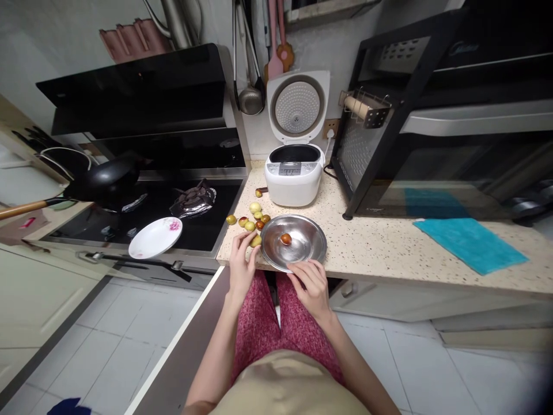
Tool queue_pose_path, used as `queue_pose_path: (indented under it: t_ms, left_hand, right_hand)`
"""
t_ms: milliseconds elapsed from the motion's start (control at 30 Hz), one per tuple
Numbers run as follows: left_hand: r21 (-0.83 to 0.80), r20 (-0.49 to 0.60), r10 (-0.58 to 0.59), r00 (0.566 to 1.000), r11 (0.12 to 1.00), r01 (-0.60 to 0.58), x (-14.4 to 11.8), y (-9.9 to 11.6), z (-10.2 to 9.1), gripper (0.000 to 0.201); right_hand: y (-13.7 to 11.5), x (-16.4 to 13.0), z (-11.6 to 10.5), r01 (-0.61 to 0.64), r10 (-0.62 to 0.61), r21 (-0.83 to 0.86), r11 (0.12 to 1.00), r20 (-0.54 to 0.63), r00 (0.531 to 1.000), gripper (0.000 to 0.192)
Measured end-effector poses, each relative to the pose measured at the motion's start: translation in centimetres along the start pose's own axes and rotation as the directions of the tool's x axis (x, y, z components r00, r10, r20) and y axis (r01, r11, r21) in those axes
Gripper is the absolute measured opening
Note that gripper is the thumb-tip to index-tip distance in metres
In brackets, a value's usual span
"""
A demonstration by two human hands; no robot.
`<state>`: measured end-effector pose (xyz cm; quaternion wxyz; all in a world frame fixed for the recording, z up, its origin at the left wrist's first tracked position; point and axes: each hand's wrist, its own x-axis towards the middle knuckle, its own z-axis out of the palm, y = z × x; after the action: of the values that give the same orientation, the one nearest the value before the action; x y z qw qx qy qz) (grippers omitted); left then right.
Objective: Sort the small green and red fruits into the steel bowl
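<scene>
A shallow stainless-steel bowl (317,245) sits at the counter's front edge with one reddish-brown jujube (286,238) inside. My right hand (310,286) has its fingers and thumb closed at the bowl's near rim. Just left of the bowl, my left hand (242,262) curls its fingers and thumb around a yellow-green jujube (256,241) at the counter. Several loose jujubes (254,207), yellow-green to brown, lie in a cluster beyond that hand. One more jujube (231,219) rests by the counter's left edge.
A white rice cooker (294,187) stands behind the bowl, lid raised. To the left, a white flowered plate (149,245) lies on the black gas stove (228,196), with a dark wok (103,178) farther off. A teal cloth (473,245) and a black oven rack (371,167) are at right.
</scene>
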<state>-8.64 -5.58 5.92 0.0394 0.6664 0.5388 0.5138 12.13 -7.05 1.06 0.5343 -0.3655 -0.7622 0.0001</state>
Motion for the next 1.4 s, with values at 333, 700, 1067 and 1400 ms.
queue_pose_path:
  t_ms: [333, 700, 1067, 1400]
  left_hand:
    - [0.124, 0.422, 0.028, 0.906, 0.988, -0.089, 2.0, 1.8, 2.6, 0.028]
    - [0.260, 0.519, -0.117, 0.847, 0.965, -0.026, 3.3, 2.7, 3.5, 0.031]
    - [0.178, 0.483, -0.068, 0.873, 0.984, -0.022, 2.7, 2.4, 3.3, 0.029]
    - [0.013, 0.059, 0.077, 0.995, 0.997, -0.078, 0.7, -0.2, 2.7, 0.031]
  right_hand:
    - [-0.1, 0.0, 0.1, 0.005, -0.005, 0.002, 1.000, 0.022, 1.000, 0.020]
    - [-0.2, 0.3, 0.1, 0.037, -0.037, 0.006, 0.999, -0.014, 0.999, 0.018]
    - [0.0, 0.0, 0.2, 0.037, -0.036, 0.023, 0.999, -0.020, 0.999, 0.019]
    - [0.2, 0.0, 0.4, 0.066, -0.066, -0.005, 0.998, -0.054, 0.996, 0.020]
